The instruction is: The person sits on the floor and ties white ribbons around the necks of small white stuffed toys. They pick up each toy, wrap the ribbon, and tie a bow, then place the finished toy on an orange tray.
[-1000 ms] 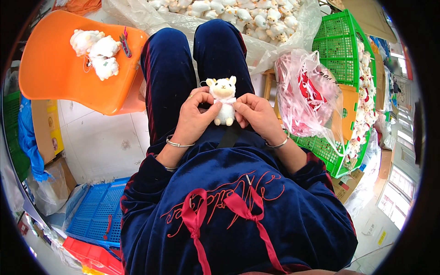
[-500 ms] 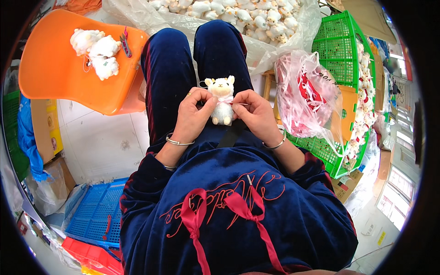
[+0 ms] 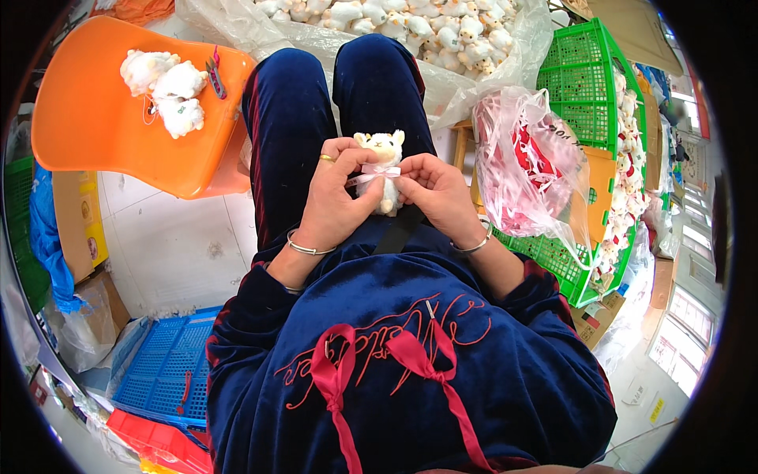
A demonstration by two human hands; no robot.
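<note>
A small white plush toy animal (image 3: pixel 384 143) with cream-coloured face and ears is upright at my lap, facing up toward me. Around its neck runs a pale pink ribbon (image 3: pixel 381 171), looped at the front, with one end sticking out to the left. My left hand (image 3: pixel 335 183) pinches the ribbon at the toy's left side, its fingers partly covering the toy's body. On the other side, my right hand (image 3: pixel 439 192) has thumb and forefinger closed on the ribbon beside the neck. Exactly how the ribbon is crossed or knotted is hidden by the fingertips.
On my left, an orange chair (image 3: pixel 87 103) bears several white plush toys (image 3: pixel 178 83) and small snips (image 3: pixel 215 75). A clear bag (image 3: pixel 442 31) full of plush toys lies ahead. To the right are a bag of pink ribbons (image 3: pixel 525 166) and a green crate (image 3: pixel 580 87).
My left hand has moved slightly up and over the toy's front. The ribbon now shows a loop at the neck, with its end out to the left.
</note>
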